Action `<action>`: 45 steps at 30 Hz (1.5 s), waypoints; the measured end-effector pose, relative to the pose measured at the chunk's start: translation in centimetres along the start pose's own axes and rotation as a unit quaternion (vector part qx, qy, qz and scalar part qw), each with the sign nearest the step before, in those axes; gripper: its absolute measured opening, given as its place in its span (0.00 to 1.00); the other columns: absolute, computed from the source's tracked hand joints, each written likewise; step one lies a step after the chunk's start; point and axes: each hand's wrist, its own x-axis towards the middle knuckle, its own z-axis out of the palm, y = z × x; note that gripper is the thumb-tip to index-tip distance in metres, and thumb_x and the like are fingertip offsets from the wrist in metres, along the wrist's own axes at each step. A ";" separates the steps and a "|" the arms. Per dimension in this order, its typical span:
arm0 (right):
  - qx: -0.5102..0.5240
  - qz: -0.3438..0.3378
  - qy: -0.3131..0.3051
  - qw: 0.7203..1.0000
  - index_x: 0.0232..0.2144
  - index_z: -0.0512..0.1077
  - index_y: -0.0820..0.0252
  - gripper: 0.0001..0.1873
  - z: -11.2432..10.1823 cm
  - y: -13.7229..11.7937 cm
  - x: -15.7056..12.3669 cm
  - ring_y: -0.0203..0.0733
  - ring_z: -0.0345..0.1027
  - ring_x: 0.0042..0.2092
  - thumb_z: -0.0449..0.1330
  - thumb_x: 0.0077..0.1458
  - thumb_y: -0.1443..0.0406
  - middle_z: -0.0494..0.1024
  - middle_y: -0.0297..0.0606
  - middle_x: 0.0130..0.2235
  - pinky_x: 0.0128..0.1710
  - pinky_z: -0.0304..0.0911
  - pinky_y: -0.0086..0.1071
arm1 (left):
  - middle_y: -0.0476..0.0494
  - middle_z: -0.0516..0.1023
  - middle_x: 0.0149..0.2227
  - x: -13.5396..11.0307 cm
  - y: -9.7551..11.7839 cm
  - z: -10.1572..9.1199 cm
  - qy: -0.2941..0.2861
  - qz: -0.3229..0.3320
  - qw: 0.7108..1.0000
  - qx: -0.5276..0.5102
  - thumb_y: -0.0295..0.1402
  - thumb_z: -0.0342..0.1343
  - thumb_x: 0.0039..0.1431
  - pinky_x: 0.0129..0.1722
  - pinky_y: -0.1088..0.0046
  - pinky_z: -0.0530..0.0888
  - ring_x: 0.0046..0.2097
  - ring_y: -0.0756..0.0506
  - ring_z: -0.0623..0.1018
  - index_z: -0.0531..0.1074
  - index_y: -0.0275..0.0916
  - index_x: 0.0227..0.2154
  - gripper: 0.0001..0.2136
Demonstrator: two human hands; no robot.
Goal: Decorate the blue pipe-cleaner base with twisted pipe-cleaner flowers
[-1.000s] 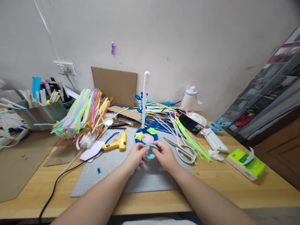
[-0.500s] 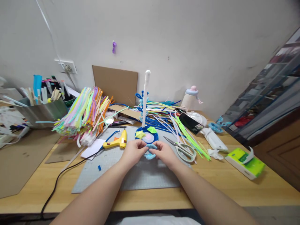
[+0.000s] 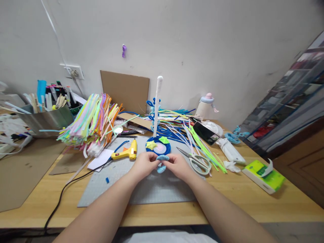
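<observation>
Between my two hands is a light blue fuzzy pipe-cleaner piece (image 3: 162, 168), bent into a curved shape. My left hand (image 3: 145, 164) pinches its left side and my right hand (image 3: 178, 164) pinches its right side, with fingertips partly hiding it. Just beyond them stands a round dark blue base (image 3: 167, 148) with a pale pink and white middle, a yellow star (image 3: 151, 145) and a green star (image 3: 164, 139). A white fuzzy post (image 3: 158, 104) rises upright at its back, with blue curled pipe cleaners (image 3: 152, 116) beside it.
A yellow glue gun (image 3: 126, 152) lies left on the grey cutting mat (image 3: 113, 190), its black cord crossing the table. Scissors (image 3: 198, 162) rest at right. Around them are pipe-cleaner bundles (image 3: 88, 121), a phone (image 3: 206, 132), a green tissue pack (image 3: 264, 175) and a bottle (image 3: 205, 106).
Both hands stay in nearly the same place. The light blue piece has shifted slightly between my fingers, and its upper curve now shows more clearly. The view has moved a little.
</observation>
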 end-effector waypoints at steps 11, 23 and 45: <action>-0.069 0.018 0.020 0.997 0.21 0.71 0.63 0.07 -0.2 0.5 0.1 0.31 0.57 0.21 0.57 0.45 0.64 0.68 0.28 0.18 0.21 0.50 0.24 | 0.49 0.73 0.20 -0.4 0.7 -0.2 0.021 0.014 0.994 0.105 0.35 0.52 0.46 0.21 0.78 0.61 0.23 0.50 0.70 0.72 0.36 0.21 0.08; -0.089 0.032 0.068 0.993 0.18 0.67 0.62 0.06 0.7 1.2 -0.4 0.32 0.60 0.20 0.55 0.44 0.67 0.68 0.30 0.16 0.19 0.53 0.24 | 0.53 0.67 0.14 -0.6 0.4 1.0 0.010 -0.049 0.998 0.044 0.35 0.53 0.45 0.17 0.80 0.59 0.18 0.52 0.67 0.64 0.37 0.17 0.08; -0.139 -0.019 0.038 0.989 0.16 0.63 0.60 0.09 0.7 0.9 -0.3 0.31 0.52 0.22 0.54 0.45 0.67 0.60 0.26 0.17 0.21 0.48 0.24 | 0.51 0.70 0.20 -0.8 0.8 1.0 0.043 0.016 0.996 0.078 0.31 0.52 0.45 0.23 0.78 0.60 0.24 0.51 0.68 0.68 0.37 0.19 0.04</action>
